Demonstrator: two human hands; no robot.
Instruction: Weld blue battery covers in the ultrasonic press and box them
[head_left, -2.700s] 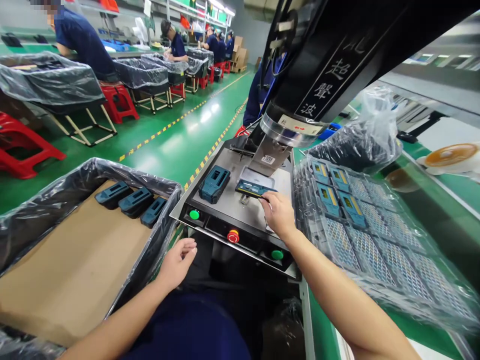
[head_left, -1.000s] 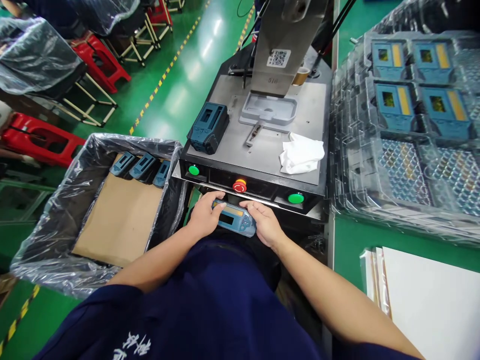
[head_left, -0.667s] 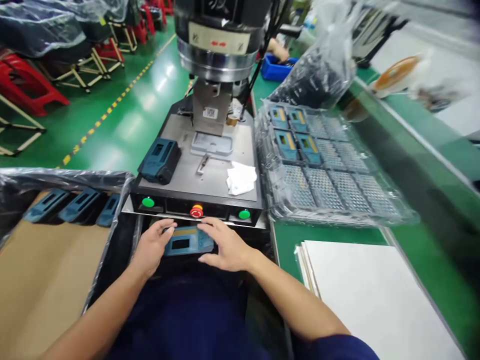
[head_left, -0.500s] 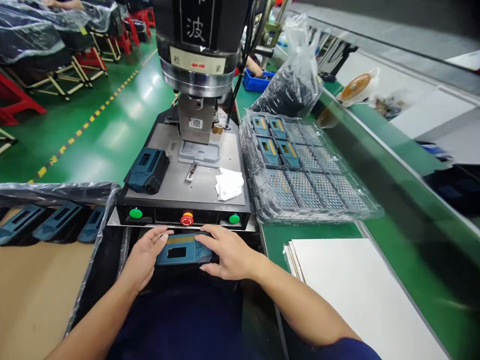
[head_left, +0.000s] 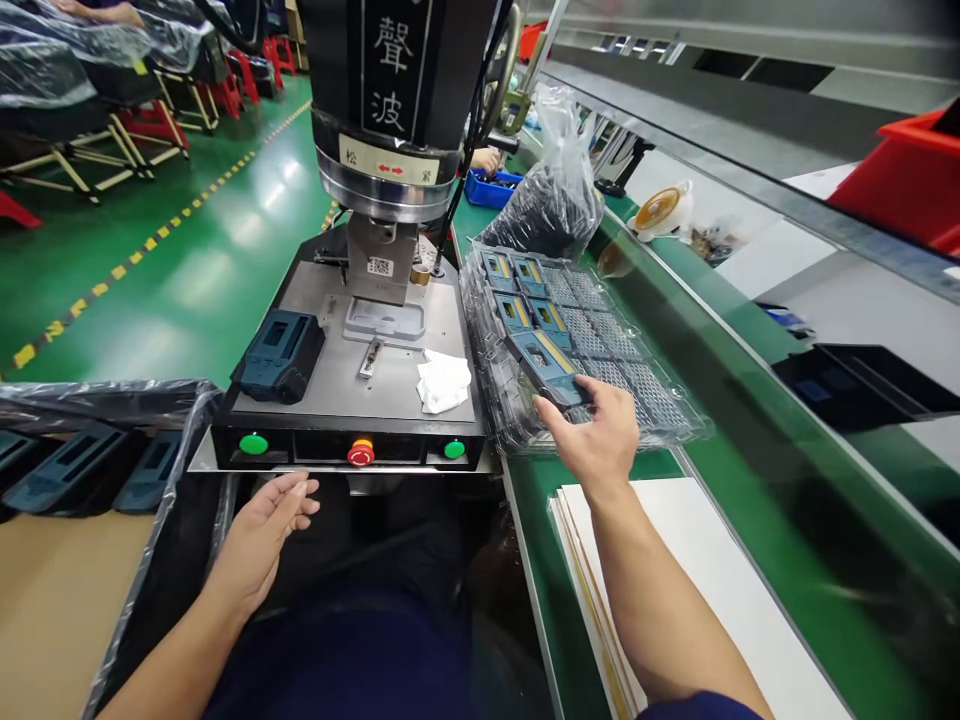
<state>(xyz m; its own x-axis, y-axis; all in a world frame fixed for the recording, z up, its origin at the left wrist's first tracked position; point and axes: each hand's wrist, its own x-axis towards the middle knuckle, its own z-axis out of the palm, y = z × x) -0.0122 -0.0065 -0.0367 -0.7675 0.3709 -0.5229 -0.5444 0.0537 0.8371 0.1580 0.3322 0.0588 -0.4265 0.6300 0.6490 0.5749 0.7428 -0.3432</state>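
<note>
The right hand (head_left: 600, 435) pinches a blue panel (head_left: 551, 365) between thumb and fingers, tilted over the near left of a clear tray (head_left: 652, 385). Four similar panels (head_left: 551, 320) sit in pockets at the tray's far left. The left hand (head_left: 262, 530) hangs before the press, fingers loosely curled; whether it's closed on anything, I can't tell. On the metal plate (head_left: 337, 375), a blue casing (head_left: 281, 355) stands left, a crumpled white cloth (head_left: 443, 382) lies right, and a grey fixture (head_left: 385, 322) sits farther back.
</note>
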